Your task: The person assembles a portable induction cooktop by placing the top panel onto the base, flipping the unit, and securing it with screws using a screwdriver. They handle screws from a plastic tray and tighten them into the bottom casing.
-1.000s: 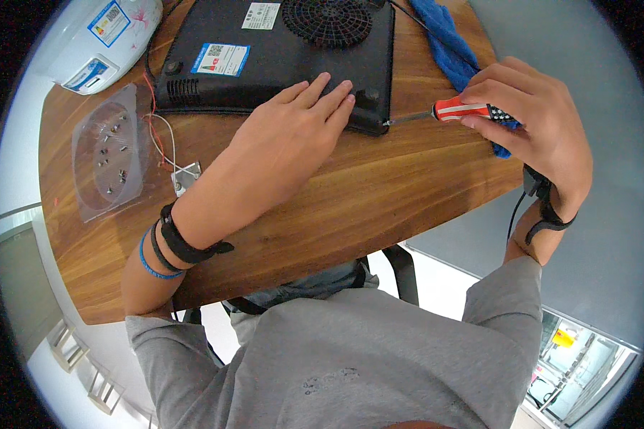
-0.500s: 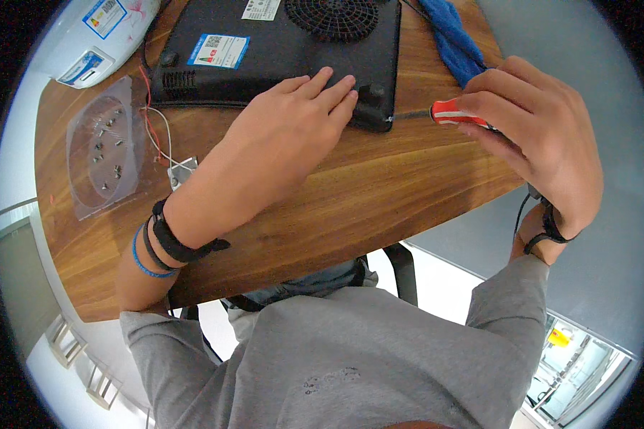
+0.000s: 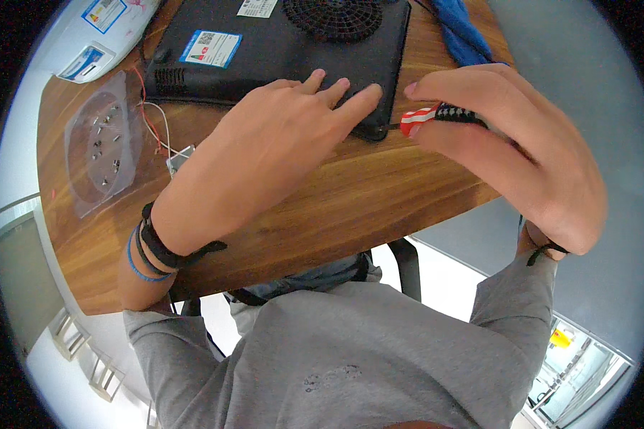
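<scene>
A black, flat appliance (image 3: 279,57), which looks like an induction cooker, lies underside up with its round fan grille (image 3: 334,19) showing. My left hand (image 3: 261,143) rests on its near edge, fingers spread apart and holding nothing. In my right hand (image 3: 529,136) is a screwdriver (image 3: 418,120) with a red, white and black handle. Thumb and fingers sit loosely around that handle, the index finger partly lifted. The shaft points left, its tip at the side of the near right corner; any screw there is too small to make out.
At the left, several small screws (image 3: 97,144) lie on a clear plastic sheet (image 3: 127,161). Red and white wires run to a small metal piece (image 3: 181,159). A white appliance (image 3: 114,43) stands far left, a blue cloth (image 3: 461,32) far right on the wooden table (image 3: 336,214).
My right hand has shifted left and its index finger has opened along the handle. The screwdriver sits closer to the corner. My left fingers have spread wider, and the appliance has moved slightly.
</scene>
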Demonstrator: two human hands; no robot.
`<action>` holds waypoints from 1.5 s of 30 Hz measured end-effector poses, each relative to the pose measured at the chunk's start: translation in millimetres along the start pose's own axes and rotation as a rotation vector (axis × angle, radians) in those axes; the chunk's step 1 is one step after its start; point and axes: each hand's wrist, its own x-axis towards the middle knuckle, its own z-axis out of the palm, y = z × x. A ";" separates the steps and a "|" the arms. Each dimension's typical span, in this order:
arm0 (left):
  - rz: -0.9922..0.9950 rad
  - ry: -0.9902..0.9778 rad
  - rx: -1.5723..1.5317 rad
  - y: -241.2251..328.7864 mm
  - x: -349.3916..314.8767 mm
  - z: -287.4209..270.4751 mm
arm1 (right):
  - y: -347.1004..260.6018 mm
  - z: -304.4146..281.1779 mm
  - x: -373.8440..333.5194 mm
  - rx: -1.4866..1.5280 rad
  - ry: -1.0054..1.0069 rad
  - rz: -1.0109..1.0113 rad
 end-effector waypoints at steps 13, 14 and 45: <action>0.006 0.075 0.189 7.7 2.3 16.8 | 17.1 -17.6 0.8 -0.045 -0.136 0.296; 0.005 0.074 0.184 7.4 2.3 17.1 | 16.8 -22.2 5.0 -0.023 -0.163 0.269; 0.052 -0.017 0.299 15.2 -7.1 15.1 | 17.6 -23.3 -4.7 0.074 -0.235 0.335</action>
